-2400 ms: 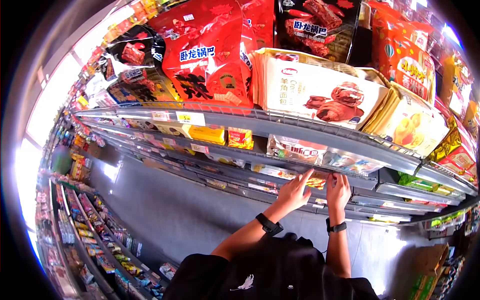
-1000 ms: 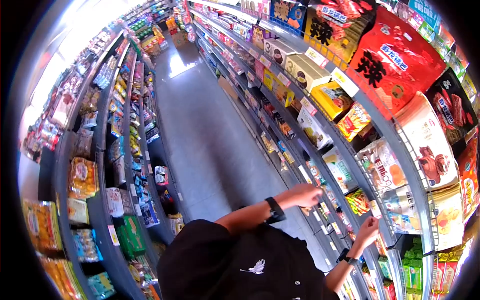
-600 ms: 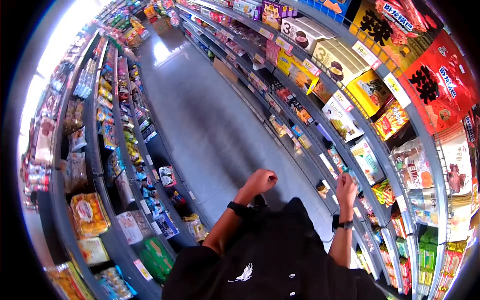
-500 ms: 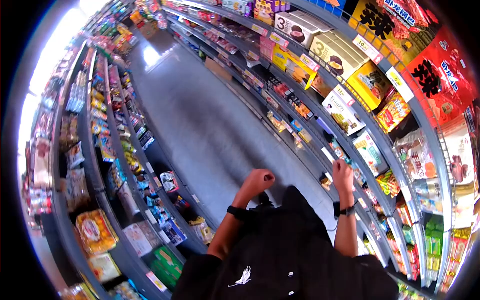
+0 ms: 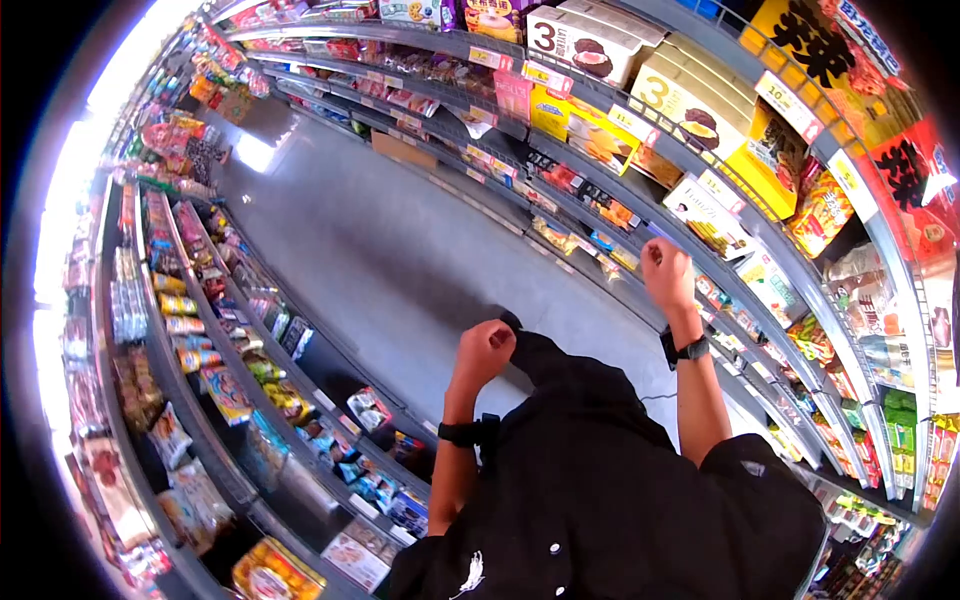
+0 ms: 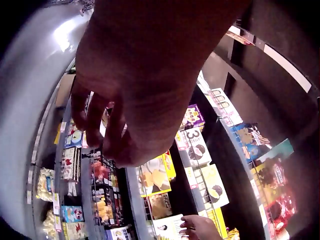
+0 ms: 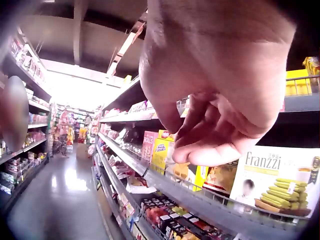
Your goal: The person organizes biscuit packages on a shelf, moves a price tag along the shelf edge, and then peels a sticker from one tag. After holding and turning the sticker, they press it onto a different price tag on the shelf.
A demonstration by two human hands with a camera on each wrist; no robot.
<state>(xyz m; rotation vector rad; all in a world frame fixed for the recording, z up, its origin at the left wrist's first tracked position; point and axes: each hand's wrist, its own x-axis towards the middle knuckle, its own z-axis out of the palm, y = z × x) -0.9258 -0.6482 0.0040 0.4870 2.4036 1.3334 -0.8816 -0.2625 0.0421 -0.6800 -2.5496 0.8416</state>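
Note:
My left hand (image 5: 487, 350) hangs over the aisle floor, in front of the black clothing, its fingers loosely curled round nothing. My right hand (image 5: 668, 270) is raised beside the right-hand shelves, also loosely curled and holding nothing. In the right wrist view its bent fingers overlap a white Franzzi box (image 7: 280, 180) and a yellow box (image 7: 161, 150) on the shelf behind. The left wrist view has the left hand (image 6: 135, 100) dark in the foreground, with the right hand (image 6: 202, 227) at the lower edge. Each wrist wears a black band (image 5: 690, 350).
Grey shelves (image 5: 740, 165) on the right hold boxed snacks, including cream boxes (image 5: 690, 100) marked 3, and a red snack bag (image 5: 915, 190). Lower shelves (image 5: 200, 400) of packets line the left. A grey floor (image 5: 380, 220) runs between, with a cardboard piece (image 5: 403, 150) at the shelf foot.
Both hands have come away from the right-hand shelf, where they were close together around a small packet. The view has turned left along the aisle, and the right hand has risen.

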